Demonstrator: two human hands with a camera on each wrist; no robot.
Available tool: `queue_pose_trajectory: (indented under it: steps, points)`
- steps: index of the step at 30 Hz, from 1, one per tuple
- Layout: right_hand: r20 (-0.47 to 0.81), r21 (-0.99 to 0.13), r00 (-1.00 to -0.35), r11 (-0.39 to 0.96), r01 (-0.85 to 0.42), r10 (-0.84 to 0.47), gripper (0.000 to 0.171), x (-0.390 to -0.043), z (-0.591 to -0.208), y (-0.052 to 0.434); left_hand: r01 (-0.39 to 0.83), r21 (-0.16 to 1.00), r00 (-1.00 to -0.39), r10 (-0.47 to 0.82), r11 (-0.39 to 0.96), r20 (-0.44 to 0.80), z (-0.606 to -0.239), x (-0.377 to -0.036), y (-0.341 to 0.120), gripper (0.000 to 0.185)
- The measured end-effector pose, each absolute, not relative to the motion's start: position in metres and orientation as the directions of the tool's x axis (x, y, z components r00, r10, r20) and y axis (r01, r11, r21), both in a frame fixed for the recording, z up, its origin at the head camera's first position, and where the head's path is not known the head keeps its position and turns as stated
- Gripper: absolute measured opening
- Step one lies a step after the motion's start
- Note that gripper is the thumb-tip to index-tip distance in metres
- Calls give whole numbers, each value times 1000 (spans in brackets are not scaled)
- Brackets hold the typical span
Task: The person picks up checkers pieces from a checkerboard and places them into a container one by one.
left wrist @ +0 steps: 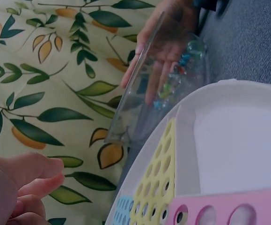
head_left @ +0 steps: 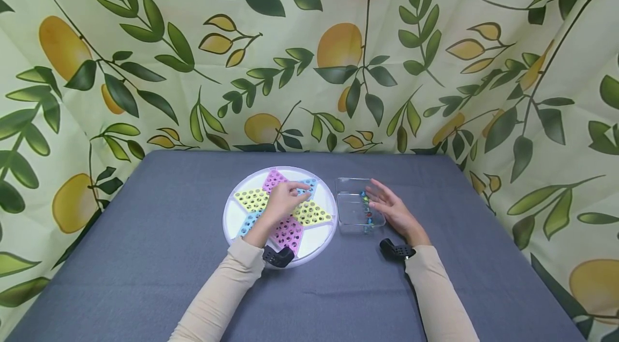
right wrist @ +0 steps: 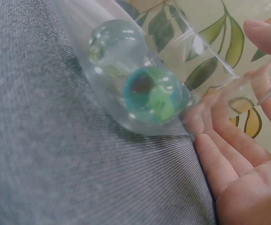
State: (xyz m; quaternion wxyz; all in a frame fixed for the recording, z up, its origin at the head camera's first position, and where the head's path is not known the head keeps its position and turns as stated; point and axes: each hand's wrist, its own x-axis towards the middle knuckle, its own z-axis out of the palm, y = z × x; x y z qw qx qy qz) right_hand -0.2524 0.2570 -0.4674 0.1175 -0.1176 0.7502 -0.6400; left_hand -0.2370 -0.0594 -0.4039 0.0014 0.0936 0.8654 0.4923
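clear glossy plastic tray [head_left: 347, 191] holds smooth glass marbles [head_left: 366, 206]; the round game board [head_left: 232, 218] looks like smooth plastic, on matt grey woven tablecloth [head_left: 145, 256].

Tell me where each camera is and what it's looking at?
Head: looks down from the person's head at the round board, the clear box, both sleeves and hands.
Left wrist: low by the board, facing the clear box; left hand fingertips show.
Right wrist: at cloth level, close on marbles; right hand shows.
All three views share the clear box.
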Motion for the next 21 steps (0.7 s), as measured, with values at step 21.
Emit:
queue_pose_trajectory:
  steps: [21]
  points:
    - [-25, -989, -941, 148, -26, -337, 73, -252, -467, 258, 38, 817, -999, 3, 575, 45, -411, -246, -84, 28]
